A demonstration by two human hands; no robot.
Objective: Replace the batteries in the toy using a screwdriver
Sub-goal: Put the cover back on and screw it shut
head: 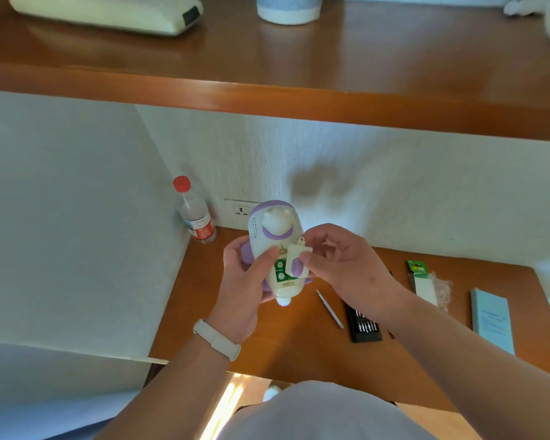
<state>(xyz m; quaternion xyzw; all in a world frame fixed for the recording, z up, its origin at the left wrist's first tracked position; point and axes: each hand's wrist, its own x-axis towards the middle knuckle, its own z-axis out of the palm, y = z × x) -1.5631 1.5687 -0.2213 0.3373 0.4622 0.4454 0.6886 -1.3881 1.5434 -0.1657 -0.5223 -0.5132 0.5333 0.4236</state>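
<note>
Left hand (245, 281): fingers grip toy (275, 230).
Right hand (346, 265): fingers pinch loose cover (294, 260).
Done: compartment (280, 270) open.
Pending: refit cover, screw; swap unclear.

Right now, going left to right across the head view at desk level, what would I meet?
Water bottle, toy in the left hand, screwdriver, black bit case, battery pack, light blue box.
</note>
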